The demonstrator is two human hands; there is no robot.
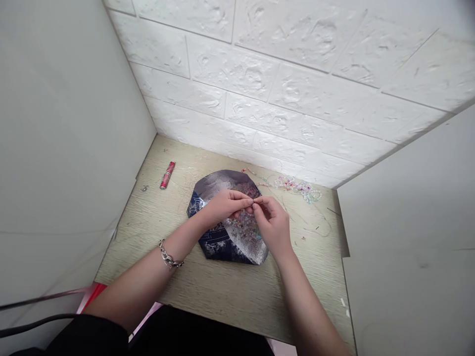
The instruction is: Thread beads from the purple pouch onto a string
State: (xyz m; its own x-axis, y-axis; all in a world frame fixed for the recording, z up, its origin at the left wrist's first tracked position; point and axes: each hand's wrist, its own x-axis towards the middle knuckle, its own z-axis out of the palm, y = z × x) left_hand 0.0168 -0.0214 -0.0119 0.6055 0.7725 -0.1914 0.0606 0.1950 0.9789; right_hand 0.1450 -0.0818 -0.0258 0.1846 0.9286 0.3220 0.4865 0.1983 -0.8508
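A dark blue and silver foil tray (211, 190) lies on the wooden desk (230, 291), with small glittery beads in its middle. Both my hands hover over it, fingertips meeting. My left hand (227, 205) is pinched shut, and my right hand (272, 220) is pinched against it. Something tiny sits between the fingertips, too small to make out. A metal bracelet (168, 257) circles my left wrist.
A red tube (167, 175) lies at the desk's back left, with a small metal clasp (144, 188) near it. A strand of pale beads (297, 187) runs along the back wall. White panels close in left and right. Thin threads lie right of the tray.
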